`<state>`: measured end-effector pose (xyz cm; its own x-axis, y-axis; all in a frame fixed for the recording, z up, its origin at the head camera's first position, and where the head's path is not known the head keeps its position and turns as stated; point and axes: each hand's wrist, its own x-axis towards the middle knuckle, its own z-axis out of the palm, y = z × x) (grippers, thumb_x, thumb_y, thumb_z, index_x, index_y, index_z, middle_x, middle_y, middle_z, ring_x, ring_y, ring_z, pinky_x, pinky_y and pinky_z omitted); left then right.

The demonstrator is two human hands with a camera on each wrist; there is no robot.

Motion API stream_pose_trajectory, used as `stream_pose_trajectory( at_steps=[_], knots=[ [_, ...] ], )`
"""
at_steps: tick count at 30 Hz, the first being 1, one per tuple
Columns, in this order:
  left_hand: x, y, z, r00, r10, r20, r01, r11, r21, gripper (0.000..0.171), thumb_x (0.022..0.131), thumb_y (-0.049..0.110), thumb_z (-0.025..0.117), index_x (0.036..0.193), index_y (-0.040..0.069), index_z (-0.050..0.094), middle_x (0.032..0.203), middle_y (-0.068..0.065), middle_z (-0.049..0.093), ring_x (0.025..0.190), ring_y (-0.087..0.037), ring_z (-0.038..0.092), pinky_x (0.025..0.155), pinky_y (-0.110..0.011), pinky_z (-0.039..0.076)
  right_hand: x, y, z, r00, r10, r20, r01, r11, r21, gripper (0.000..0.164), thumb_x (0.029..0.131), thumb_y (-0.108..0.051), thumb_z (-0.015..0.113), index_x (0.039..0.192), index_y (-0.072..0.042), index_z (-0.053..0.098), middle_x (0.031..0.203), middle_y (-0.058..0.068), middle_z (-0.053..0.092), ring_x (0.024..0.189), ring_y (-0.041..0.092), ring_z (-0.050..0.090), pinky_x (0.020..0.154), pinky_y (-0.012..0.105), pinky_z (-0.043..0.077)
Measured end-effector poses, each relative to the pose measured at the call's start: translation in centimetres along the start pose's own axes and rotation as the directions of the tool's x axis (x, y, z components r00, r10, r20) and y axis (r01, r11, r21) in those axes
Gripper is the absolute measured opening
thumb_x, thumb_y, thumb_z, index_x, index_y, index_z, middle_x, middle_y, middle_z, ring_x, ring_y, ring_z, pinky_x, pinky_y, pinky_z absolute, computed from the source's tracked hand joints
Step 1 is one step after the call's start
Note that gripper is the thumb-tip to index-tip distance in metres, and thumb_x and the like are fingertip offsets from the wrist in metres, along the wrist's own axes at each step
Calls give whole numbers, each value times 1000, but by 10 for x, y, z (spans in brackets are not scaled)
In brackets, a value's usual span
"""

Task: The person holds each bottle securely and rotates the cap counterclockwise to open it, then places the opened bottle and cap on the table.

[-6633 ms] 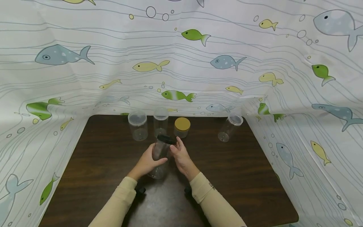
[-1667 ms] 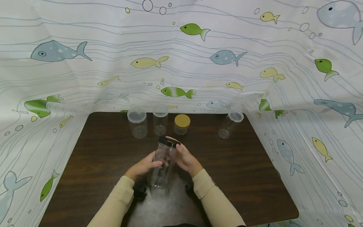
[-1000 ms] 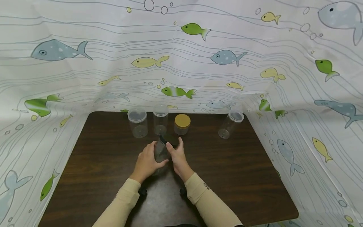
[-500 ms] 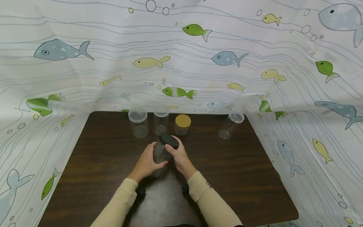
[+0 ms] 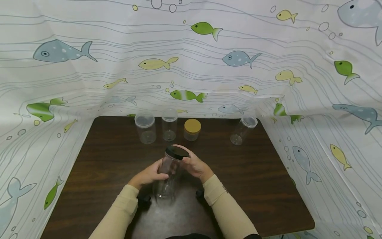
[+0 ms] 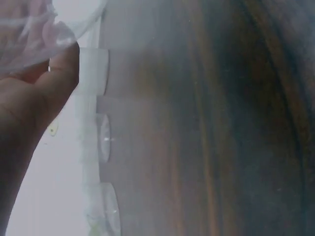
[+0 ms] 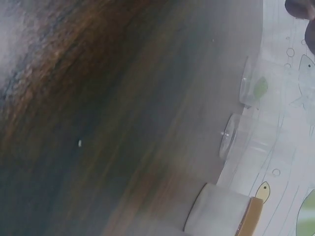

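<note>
A tall clear jar (image 5: 165, 189) with a black lid (image 5: 178, 152) stands tilted in the middle of the head view, its top leaning right. My left hand (image 5: 149, 174) grips the side of the body, thumb across the front. Around the lid's right side curls my right hand (image 5: 197, 166), its thumb at the near edge and fingers behind. In the left wrist view the clear jar wall (image 6: 24, 44) shows at the top left against my left hand (image 6: 37, 96). Only fingertips (image 7: 299, 9) of the right hand appear in the right wrist view.
Behind stand two clear jars with pale lids, a wide jar (image 5: 146, 129) and a narrower jar (image 5: 169, 127). Beside them is a short jar with a yellow lid (image 5: 192, 126). Another clear jar (image 5: 241, 132) stands at the back right of the dark wooden table (image 5: 253, 189). A fish-patterned curtain (image 5: 119, 66) surrounds the table.
Since half a second ago, the jar has come nearer and more of its body shows. My right hand has turned round the lid, its thumb now further right. The other jars stay put.
</note>
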<state>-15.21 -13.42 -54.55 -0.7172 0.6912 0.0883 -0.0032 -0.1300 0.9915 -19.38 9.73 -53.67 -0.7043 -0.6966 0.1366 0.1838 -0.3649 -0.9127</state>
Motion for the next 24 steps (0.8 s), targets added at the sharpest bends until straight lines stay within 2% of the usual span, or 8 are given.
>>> stream_pose_trajectory(
  at_steps=[3,7,10,13,16,18,21,24],
  knots=[
    [-1,-1,0,1000,5,28,-4,999,-45,74,99,14,64,153,-11,20,136,-27,55,118,-20,61,97,-34,51,0,1,-3,999,24,39,-25,999,25,114,77,-63,79,160,-5,25,141,0,57,131,19,53,111,40,36],
    [-2,-4,1,1000,-4,-28,3,999,-38,76,98,17,67,152,-12,22,136,-26,55,117,-20,61,96,-33,51,-1,3,-3,999,48,16,-49,998,48,121,75,-63,81,162,-6,18,143,0,56,132,18,52,112,43,34],
    [-1,-6,-1,989,-17,-149,20,1000,15,74,96,15,70,149,-11,27,133,-28,55,114,-21,61,93,-32,52,-1,6,-2,998,48,-49,-45,997,58,123,76,-62,80,162,-5,14,145,2,52,133,19,50,114,51,31],
    [1,-7,-3,939,-24,-344,81,985,154,72,93,16,74,147,-6,32,131,-27,57,112,-25,62,93,-36,52,1,6,5,982,40,-184,-30,998,59,112,86,-55,76,162,-4,11,153,9,40,136,22,42,115,59,26],
    [4,-6,-4,851,-15,-525,206,929,308,80,87,23,81,148,1,35,134,-22,57,117,-30,60,97,-45,49,4,6,14,943,43,-330,-33,999,37,100,95,-45,70,162,-2,9,161,20,25,145,31,30,117,62,21],
    [6,-6,-3,808,5,-590,281,876,392,89,84,30,85,150,2,33,138,-21,54,122,-34,56,102,-51,45,6,5,20,915,51,-401,-51,999,10,100,95,-45,70,161,-1,9,163,25,16,149,38,22,118,61,20],
    [9,-5,2,779,68,-623,330,800,501,98,79,36,88,151,0,33,142,-23,49,126,-39,52,104,-58,41,10,6,28,881,46,-471,-62,998,-19,112,86,-51,76,161,-2,10,165,27,10,152,41,15,119,57,21],
    [13,-7,8,765,178,-619,360,679,640,100,75,42,90,148,-1,37,139,-22,51,124,-39,53,99,-61,42,15,8,37,843,23,-537,-55,998,-43,122,77,-56,81,162,-4,10,165,25,17,152,38,20,121,52,20]
  ],
)
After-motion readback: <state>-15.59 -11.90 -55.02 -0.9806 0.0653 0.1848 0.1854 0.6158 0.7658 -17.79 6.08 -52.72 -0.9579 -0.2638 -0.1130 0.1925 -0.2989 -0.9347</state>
